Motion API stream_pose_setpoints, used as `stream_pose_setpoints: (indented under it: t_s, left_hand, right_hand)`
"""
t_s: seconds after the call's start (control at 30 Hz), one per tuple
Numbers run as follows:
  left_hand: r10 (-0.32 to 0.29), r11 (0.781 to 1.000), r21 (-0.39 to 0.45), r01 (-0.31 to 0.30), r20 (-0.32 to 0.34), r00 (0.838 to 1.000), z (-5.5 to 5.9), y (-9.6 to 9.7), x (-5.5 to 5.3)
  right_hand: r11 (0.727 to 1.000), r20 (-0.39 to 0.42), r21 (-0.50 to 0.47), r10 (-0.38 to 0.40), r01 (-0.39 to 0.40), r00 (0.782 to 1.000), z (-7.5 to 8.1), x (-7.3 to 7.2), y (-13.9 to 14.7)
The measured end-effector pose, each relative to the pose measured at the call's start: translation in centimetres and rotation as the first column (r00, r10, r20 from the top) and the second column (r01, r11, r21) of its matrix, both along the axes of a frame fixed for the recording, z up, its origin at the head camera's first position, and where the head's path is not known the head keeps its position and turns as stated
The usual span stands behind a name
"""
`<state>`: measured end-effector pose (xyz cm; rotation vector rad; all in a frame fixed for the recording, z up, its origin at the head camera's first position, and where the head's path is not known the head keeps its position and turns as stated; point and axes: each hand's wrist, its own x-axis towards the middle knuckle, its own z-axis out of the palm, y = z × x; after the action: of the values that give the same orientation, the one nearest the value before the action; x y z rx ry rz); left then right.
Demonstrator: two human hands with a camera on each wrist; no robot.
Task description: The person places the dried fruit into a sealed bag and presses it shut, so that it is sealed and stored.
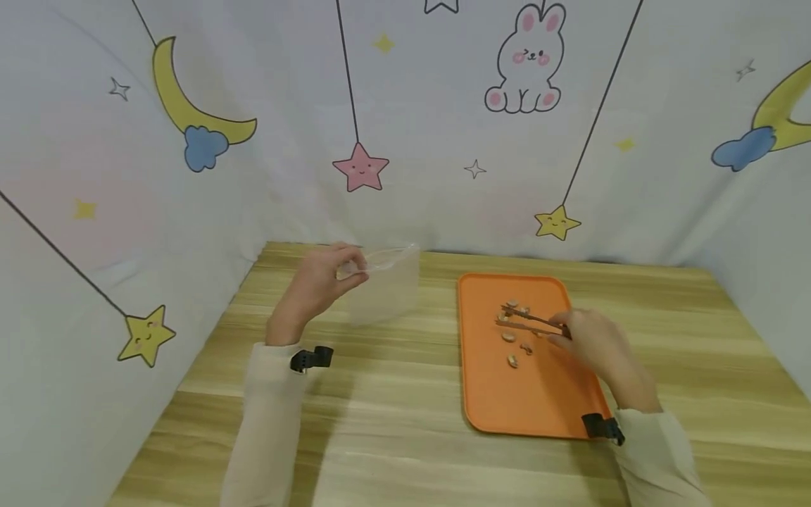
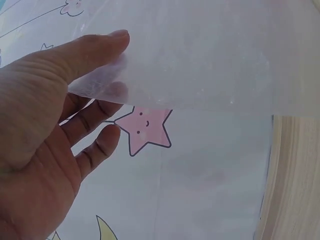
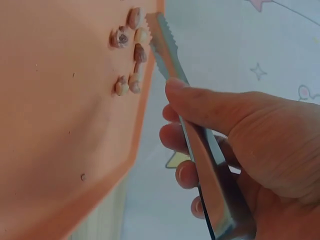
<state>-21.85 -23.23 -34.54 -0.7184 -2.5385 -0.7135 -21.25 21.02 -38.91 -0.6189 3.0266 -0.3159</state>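
My left hand (image 1: 319, 285) pinches the rim of a clear plastic bag (image 1: 386, 289) between thumb and fingers, holding it upright over the table. In the left wrist view the bag (image 2: 200, 60) spreads out from the thumb, its mouth edge near the fingers. My right hand (image 1: 595, 345) grips metal tongs (image 1: 535, 320), whose toothed tips part above the orange tray (image 1: 526, 401). Several small brown-and-white pieces, perhaps nuts or mushroom bits (image 3: 120, 37), lie on the tray near and below the tips. Whether the tongs (image 3: 200, 160) touch a piece I cannot tell.
The wood-grain table (image 1: 393, 436) extends around the tray and under the bag. A white curtain (image 1: 431, 197) printed with stars, moons and a rabbit stands behind and at both sides. A small crumb (image 3: 83, 177) lies on the tray.
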Motion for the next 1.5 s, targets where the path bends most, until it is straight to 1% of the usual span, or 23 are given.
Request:
stream_pose_setpoints:
  t_s: [0.1, 0.2, 0.27, 0.43, 0.57, 0.67, 0.73, 0.8, 0.9, 0.97, 1.07, 1.13, 1.17, 1.23, 1.33, 1.4, 1.5]
  left_hand:
    - [-0.037, 0.999, -0.021, 0.037, 0.023, 0.999, -0.2, 0.7, 0.0]
    - [-0.059, 0.998, -0.033, 0.062, 0.084, 0.995, -0.1, 1.2, 0.1]
    - [-0.079, 0.996, -0.03, 0.084, 0.126, 0.989, 0.1, 1.4, 0.3]
    - [-0.139, 0.99, -0.001, 0.143, 0.228, 0.964, 0.5, 1.7, 0.7]
    - [-0.167, 0.983, -0.028, 0.183, 0.289, 0.943, 0.8, 2.0, 0.9]
    - [-0.182, 0.977, -0.046, 0.207, 0.318, 0.93, 1.1, 2.3, 0.8]
    - [-0.191, 0.974, -0.052, 0.219, 0.327, 0.925, 1.2, 2.5, 0.7]
    - [-0.194, 0.973, -0.054, 0.224, 0.329, 0.924, 1.4, 2.7, 0.6]
    - [-0.187, 0.975, -0.058, 0.215, 0.309, 0.932, 1.5, 2.7, 0.3]
    - [-0.181, 0.977, -0.057, 0.208, 0.302, 0.936, 1.6, 2.7, 0.1]
    - [-0.173, 0.978, -0.06, 0.2, 0.306, 0.936, 1.6, 2.6, -0.1]
    - [-0.169, 0.978, -0.067, 0.2, 0.315, 0.934, 1.6, 2.6, -0.1]
    - [-0.167, 0.977, -0.071, 0.199, 0.317, 0.934, 1.5, 2.6, -0.1]
    - [-0.165, 0.977, -0.081, 0.2, 0.314, 0.935, 1.4, 2.5, 0.0]
    - [-0.17, 0.974, -0.09, 0.206, 0.307, 0.937, 1.1, 2.6, 0.1]
    - [-0.172, 0.973, -0.094, 0.209, 0.306, 0.936, 1.0, 2.7, 0.2]
    - [-0.178, 0.973, -0.087, 0.213, 0.302, 0.937, 0.8, 2.8, 0.2]
  right_hand:
    - [1.0, -0.022, 0.0, -0.015, 0.015, 1.0, -0.3, 0.3, 0.2]
    - [1.0, -0.031, 0.002, -0.02, 0.02, 0.999, -0.5, 0.5, 0.4]
    - [1.0, -0.031, 0.001, -0.021, 0.021, 0.999, -0.7, 0.6, 0.5]
    - [1.0, -0.022, -0.008, -0.025, 0.025, 0.999, -1.2, 0.4, 0.8]
    - [1.0, -0.027, -0.001, -0.019, 0.019, 0.999, -1.2, 0.1, 1.0]
    - [1.0, -0.03, -0.003, -0.02, 0.02, 0.999, -0.7, 0.0, 1.0]
    - [1.0, -0.046, -0.01, -0.008, 0.008, 0.999, -0.2, 0.0, 0.9]
    - [0.999, -0.066, -0.04, 0.007, -0.01, 0.998, 0.4, 0.2, 0.7]
    - [0.995, -0.109, -0.087, 0.031, -0.041, 0.994, 1.6, 0.5, 0.4]
    - [0.991, -0.13, -0.124, 0.031, -0.047, 0.991, 2.3, 0.8, 0.3]
    - [0.988, -0.155, -0.145, 0.028, -0.051, 0.988, 3.0, 1.0, 0.2]
    - [0.989, -0.16, -0.14, 0.026, -0.049, 0.987, 3.1, 0.8, 0.1]
    - [0.99, -0.158, -0.13, 0.029, -0.05, 0.987, 3.0, 0.7, 0.0]
    - [0.993, -0.127, -0.107, 0.028, -0.042, 0.992, 2.5, 0.2, -0.1]
    - [0.997, -0.056, -0.076, 0.023, -0.027, 0.998, 1.2, -0.6, -0.4]
    - [0.997, -0.02, -0.069, 0.03, -0.032, 0.999, 0.1, -1.0, -0.5]
    - [0.996, -0.008, -0.078, 0.046, -0.047, 0.999, -1.1, -1.4, -0.8]
